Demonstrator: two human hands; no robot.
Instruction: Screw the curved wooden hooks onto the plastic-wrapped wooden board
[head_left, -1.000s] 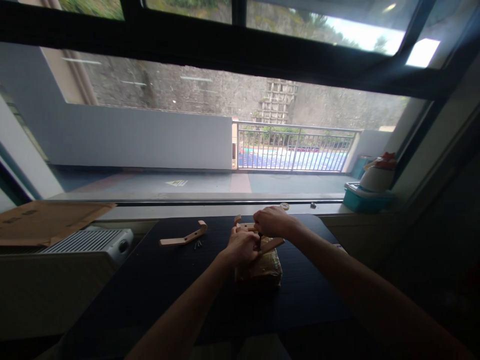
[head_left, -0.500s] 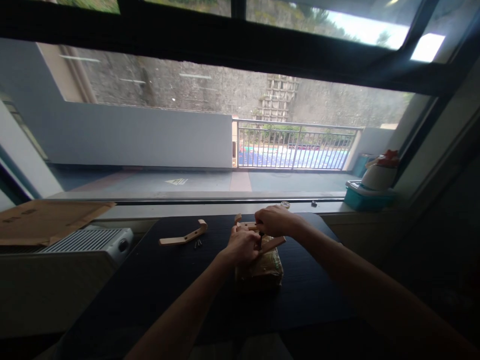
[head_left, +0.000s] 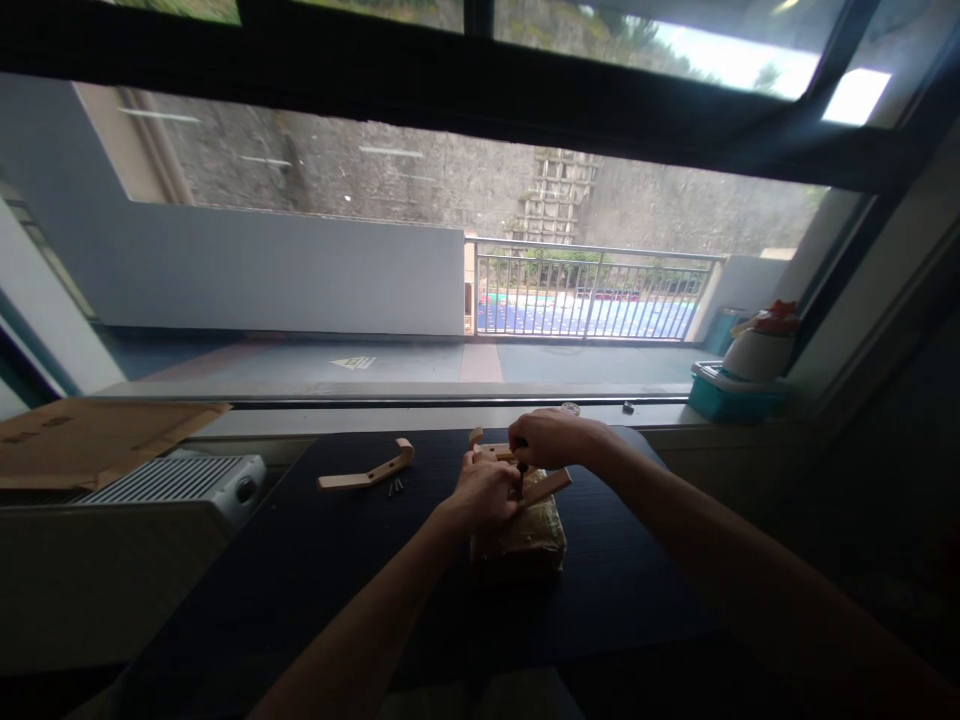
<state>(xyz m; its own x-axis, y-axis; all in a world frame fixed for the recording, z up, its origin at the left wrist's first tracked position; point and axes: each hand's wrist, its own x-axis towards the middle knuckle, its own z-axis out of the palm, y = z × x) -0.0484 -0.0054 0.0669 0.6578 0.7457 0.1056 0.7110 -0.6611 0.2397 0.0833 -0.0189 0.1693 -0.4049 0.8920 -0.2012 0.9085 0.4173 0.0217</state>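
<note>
A taped brown package [head_left: 525, 545] lies on the dark table, with a bent wooden hook [head_left: 547, 487] resting across its top. My left hand [head_left: 487, 490] is closed on the middle of this hook, pressing it to the package. Above it, my right hand [head_left: 551, 440] is closed around what looks like a dark screwdriver [head_left: 523, 470], held upright with its lower end at the hook beside my left fingers. Its tip is hidden. A second wooden hook [head_left: 367, 474] with dark holes lies to the left, with several small screws [head_left: 396, 488] near it.
The dark table [head_left: 300, 560] stands against a window sill [head_left: 495, 415]. On the sill are a roll of tape [head_left: 571, 408], a small dark object [head_left: 628, 407] and a teal box [head_left: 735, 393] with a white bottle [head_left: 761, 350] on it. Cardboard [head_left: 105, 435] covers part of a radiator [head_left: 187, 485].
My right hand has turned slightly around the tool, its wrist shifting a little. My left hand, the hook and the package stay where they were.
</note>
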